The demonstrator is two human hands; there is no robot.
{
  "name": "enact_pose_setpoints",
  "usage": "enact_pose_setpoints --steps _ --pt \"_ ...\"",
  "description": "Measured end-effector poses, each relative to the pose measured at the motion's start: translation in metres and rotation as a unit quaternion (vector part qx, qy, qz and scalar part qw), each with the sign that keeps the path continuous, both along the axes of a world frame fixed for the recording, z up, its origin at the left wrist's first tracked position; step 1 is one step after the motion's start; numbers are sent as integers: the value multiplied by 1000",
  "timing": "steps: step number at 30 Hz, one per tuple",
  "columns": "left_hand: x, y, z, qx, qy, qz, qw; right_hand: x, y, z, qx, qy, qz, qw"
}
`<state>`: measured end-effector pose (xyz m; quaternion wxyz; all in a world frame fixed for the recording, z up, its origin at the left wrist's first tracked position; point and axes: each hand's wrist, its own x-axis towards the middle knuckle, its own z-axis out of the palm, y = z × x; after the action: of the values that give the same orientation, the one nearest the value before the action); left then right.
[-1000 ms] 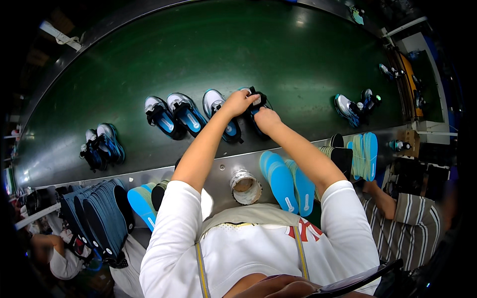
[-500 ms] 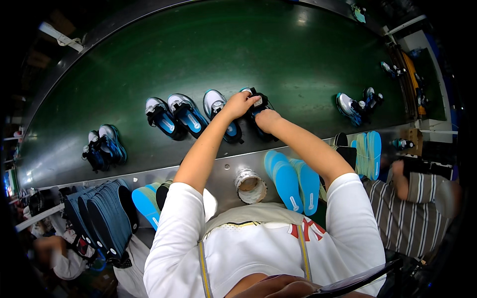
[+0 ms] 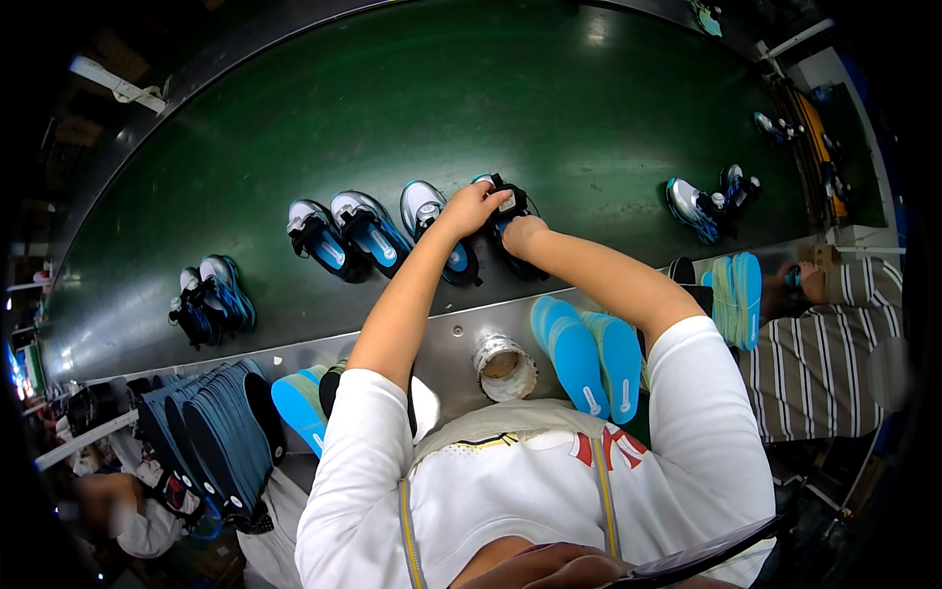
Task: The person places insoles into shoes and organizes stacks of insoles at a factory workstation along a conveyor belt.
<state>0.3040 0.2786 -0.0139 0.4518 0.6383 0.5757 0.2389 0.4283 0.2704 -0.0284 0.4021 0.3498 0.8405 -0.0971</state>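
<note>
A silver, black and blue sneaker [image 3: 511, 257] lies on the green surface, its toe pointing away from me. My left hand [image 3: 475, 208] is closed on the black upper part around its tongue. My right hand [image 3: 523, 236] reaches into the foot opening, where its fingers are hidden. Just left of it is a matching sneaker [image 3: 422, 201], partly covered by my left wrist. Farther left, a pair of sneakers [image 3: 371, 231] shows blue insoles inside.
Blue insoles [image 3: 569, 353] stand in stacks along the metal ledge [image 3: 453, 358], beside a crusted round container [image 3: 505, 368]. Dark insoles [image 3: 211, 432] are stacked at left. More sneakers lie at far left [image 3: 214, 294] and right [image 3: 695, 208]. A co-worker in a striped shirt [image 3: 819, 358] is at right.
Both my hands keep their places at the sneaker, the right one barely shifting. The view has moved slightly. The co-worker at right has shifted, with their arm now farther forward.
</note>
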Motion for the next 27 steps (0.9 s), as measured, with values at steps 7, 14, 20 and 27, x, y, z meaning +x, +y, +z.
enact_pose_setpoints --steps 7,14,20,27 --pt "0 -1 -3 2 -5 1 1000 5 6 26 -25 -12 180 983" --pt "14 -3 -3 7 47 -35 998 16 8 -6 -169 -54 97 979" --pt "19 -14 8 16 55 15 998 1 7 12 -205 -112 127 964" --pt "21 -17 15 128 63 106 984 56 -24 64 81 334 63 937"
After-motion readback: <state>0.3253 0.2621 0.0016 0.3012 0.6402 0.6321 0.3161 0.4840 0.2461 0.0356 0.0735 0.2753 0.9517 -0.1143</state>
